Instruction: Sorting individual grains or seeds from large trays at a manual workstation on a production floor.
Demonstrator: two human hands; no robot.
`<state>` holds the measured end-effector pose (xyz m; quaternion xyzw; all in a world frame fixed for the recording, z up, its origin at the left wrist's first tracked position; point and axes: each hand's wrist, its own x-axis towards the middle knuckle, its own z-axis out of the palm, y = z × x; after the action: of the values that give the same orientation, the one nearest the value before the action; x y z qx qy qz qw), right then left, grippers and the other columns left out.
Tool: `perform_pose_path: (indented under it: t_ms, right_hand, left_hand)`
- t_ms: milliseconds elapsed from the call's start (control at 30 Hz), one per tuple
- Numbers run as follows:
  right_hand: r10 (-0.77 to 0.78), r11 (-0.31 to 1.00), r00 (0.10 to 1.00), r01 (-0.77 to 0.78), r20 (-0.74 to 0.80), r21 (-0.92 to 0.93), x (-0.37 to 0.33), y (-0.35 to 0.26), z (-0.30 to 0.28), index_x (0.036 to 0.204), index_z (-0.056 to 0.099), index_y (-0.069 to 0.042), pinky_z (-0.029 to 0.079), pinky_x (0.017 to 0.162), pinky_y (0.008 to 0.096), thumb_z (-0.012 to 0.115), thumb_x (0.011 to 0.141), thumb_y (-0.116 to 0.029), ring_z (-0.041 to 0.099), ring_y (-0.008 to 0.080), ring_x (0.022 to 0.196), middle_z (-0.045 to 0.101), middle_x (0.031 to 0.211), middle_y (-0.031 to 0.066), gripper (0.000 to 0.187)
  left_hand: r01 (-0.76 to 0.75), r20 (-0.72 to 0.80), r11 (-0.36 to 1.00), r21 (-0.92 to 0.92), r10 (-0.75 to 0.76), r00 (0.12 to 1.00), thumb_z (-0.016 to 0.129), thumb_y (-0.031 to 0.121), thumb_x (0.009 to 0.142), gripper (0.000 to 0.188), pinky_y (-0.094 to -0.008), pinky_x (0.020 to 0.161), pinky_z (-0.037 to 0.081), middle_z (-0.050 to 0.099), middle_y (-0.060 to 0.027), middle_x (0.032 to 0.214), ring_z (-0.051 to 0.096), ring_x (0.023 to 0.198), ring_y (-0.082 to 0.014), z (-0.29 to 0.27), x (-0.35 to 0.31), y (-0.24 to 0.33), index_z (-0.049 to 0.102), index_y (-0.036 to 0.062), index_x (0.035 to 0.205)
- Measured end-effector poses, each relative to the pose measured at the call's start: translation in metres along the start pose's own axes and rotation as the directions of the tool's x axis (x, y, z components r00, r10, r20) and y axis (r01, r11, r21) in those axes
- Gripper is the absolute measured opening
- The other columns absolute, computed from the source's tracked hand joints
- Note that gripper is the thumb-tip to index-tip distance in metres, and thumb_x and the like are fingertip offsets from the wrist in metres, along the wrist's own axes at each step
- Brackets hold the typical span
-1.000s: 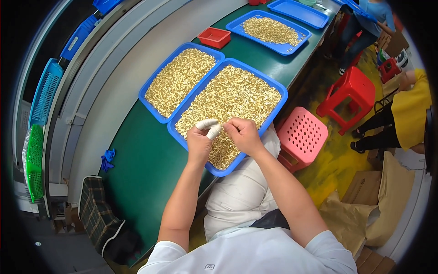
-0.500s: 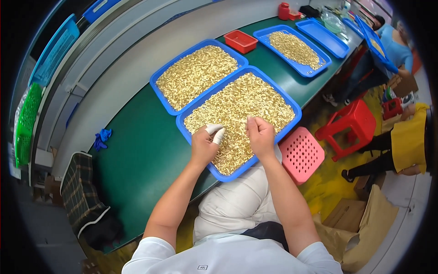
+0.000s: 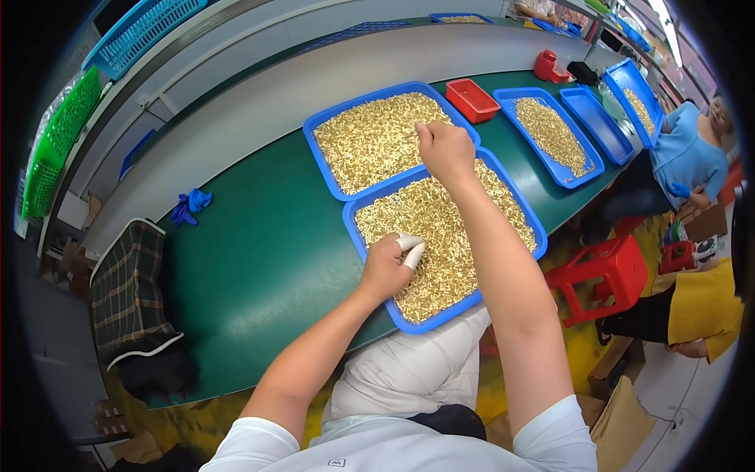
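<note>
Left grip [image 3: 387, 269]: carried low over the near tray; thumb and forefinger sheathed in white covers, tips set in a narrow pinch. Whether the tips met, or a piece was held, could not be told.

Right grip [image 3: 450, 151]: raised over the far tray's near side, fingers curled, thumb foremost. Its contents, if any, could not be made out.

Small gold-coloured pieces [image 3: 440, 275]: spread thickly in the near tray beneath the left grip, and in the far tray.

Near tray [image 3: 425, 324]: blue, set at the bench's near edge, above the lap.

Far tray [image 3: 318, 161]: blue, placed just beyond, close against the near one.

Red bin [image 3: 472, 102]: placed just beside the far tray.

Third tray [image 3: 513, 105]: blue, partly covered with like pieces.

Blue gloves [image 3: 190, 206]: crumpled, left on the green bench [image 3: 252, 275].

Risks, as judged: a piece so small could be lost from either grip through a loose pinch, or dropped into the wrong tray, since the right forearm was reached across the near one. By a knock from arm or knee, the near tray could be tipped and its load spilled.
</note>
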<state>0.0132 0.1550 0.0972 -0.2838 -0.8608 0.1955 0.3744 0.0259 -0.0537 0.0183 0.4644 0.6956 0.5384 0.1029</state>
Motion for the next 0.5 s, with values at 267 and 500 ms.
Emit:
perform_pose_path:
  t_ms: [267, 500]
  right_hand:
    - [0.317, 0.770, 0.922, -0.386, 0.222, 0.507, -0.058, 0.019, -0.022, 0.074, 0.066, 0.000, 0.042, 0.055, 0.0314, 0.061, 0.096, -0.028, 0.051, 0.0103, 0.057, 0.060, 0.062, 0.0032, 0.036]
    - [0.380, 0.523, 0.852, -0.518, 0.359, 0.677, -0.155, 0.022, -0.033, 0.081, 0.065, -0.001, 0.041, 0.055, 0.0248, 0.063, 0.096, -0.020, 0.050, 0.0049, 0.061, 0.060, 0.067, -0.0009, 0.024]
  left_hand:
    - [0.061, 0.010, 0.996, -0.064, -0.061, 0.998, 0.071, 0.007, 0.088, 0.011, -0.0273, 0.063, 0.049, 0.070, -0.0092, 0.086, 0.064, 0.073, -0.0138, 0.002, 0.002, -0.005, 0.073, 0.0015, 0.097]
    - [0.080, -0.006, 0.995, -0.064, -0.081, 0.997, 0.070, 0.006, 0.090, 0.014, -0.0254, 0.066, 0.050, 0.072, -0.0071, 0.085, 0.063, 0.073, -0.0099, -0.002, 0.003, -0.005, 0.073, 0.0004, 0.101]
